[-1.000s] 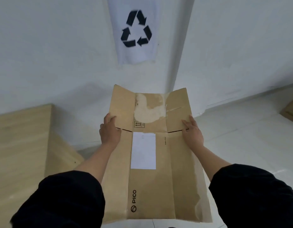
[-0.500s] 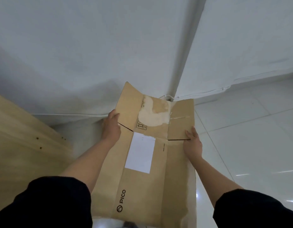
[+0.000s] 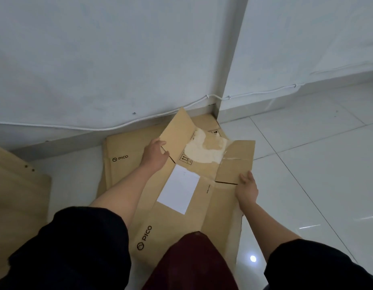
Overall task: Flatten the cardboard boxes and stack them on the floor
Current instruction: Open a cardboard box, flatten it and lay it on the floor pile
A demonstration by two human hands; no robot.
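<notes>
Since half a second ago my view has tipped down and the box [image 3: 194,185] has come lower, so a stack [image 3: 120,164] of flattened cardboard now shows on the floor [image 3: 307,164] beneath it.

I hold the box flat between both hands, out over the stack, in the corner where two white walls [image 3: 97,59] meet. My left hand [image 3: 155,155] grips its left edge at the slit where a top flap starts, fingers curled onto the flap. My right hand [image 3: 246,188] grips the right edge by the matching slit, fingers lying along the card and thumb on the face. Whether the box touches the stack yet I cannot tell.

It is brown corrugated card, collapsed to a long panel with creases running lengthwise, so nothing can sit inside it. A white rectangular label [image 3: 179,190] is stuck on its middle, a pale torn patch [image 3: 204,150] scars the top flap where the surface layer has peeled, and PICO is printed near my end. The stack's top sheet carries the same print.

The floor is glossy white tile. A white cable [image 3: 76,127] runs along the wall's foot, and a pale wood panel [image 3: 18,195] stands at left.
</notes>
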